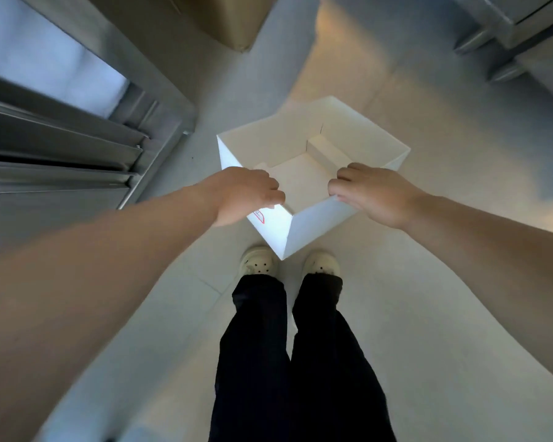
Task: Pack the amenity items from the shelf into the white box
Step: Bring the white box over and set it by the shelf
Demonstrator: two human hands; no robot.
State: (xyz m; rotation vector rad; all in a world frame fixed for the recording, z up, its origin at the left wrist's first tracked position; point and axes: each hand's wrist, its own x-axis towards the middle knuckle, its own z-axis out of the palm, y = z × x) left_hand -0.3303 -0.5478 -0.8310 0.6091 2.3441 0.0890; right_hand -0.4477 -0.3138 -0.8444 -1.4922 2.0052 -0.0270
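Head view shows the left hand [248,194] and right hand [369,194] gripping the near rims of the empty white box [300,224] above the floor [428,298], so positioning comes first; next, fetch shelf items.

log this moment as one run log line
stage: box handling | left hand: gripping white box rim | right hand: gripping rim | box: open, no items seen

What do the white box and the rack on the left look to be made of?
White box: likely thin matte cardboard or paperboard, judging by its crisp folded corner, cut slits and flaps inside. Rack: apparently brushed metal, perhaps stainless steel, given the grey sheen and bright streaks along its rails.
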